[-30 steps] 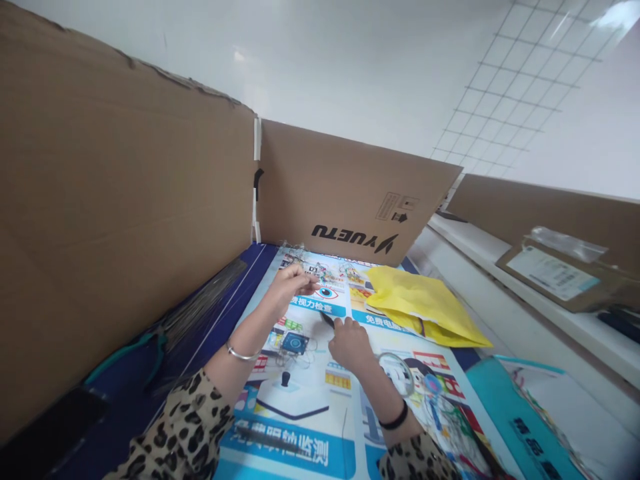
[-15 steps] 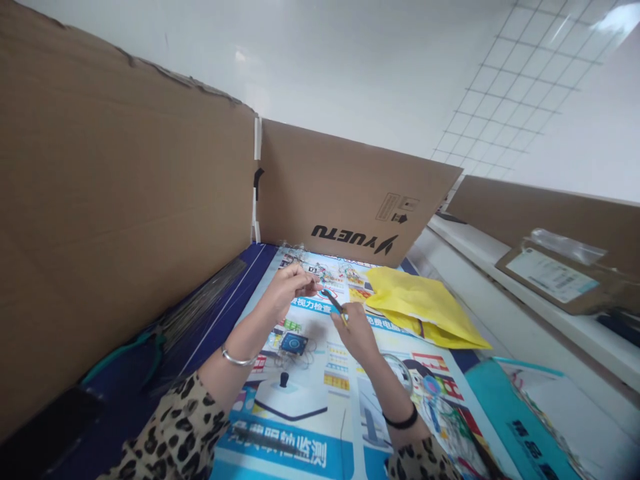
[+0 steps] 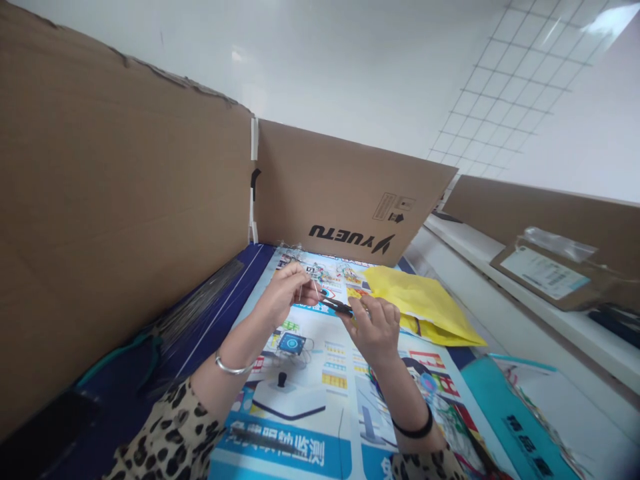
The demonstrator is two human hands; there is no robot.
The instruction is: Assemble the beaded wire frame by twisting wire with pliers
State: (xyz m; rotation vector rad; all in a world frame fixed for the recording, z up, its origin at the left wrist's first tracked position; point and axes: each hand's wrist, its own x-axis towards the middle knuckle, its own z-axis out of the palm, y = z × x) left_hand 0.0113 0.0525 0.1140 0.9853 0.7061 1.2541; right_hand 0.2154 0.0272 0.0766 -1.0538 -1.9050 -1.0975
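My left hand is raised over a printed poster, its fingers pinched on a thin metal wire. My right hand is closed round a small dark hand tool whose tip points left at the wire, close to my left fingertips. A silver bangle is on my left wrist and a black band on my right. Both sleeves are leopard-print.
Cardboard walls enclose the left and back. A bundle of thin wires and teal-handled pliers lie at the left on blue cloth. A yellow envelope lies right of my hands; a teal folder at lower right.
My right hand lifted off the poster with the dark tool and moved up and right, bringing the tip to the wire. My left hand stayed almost still, pinching the wire.
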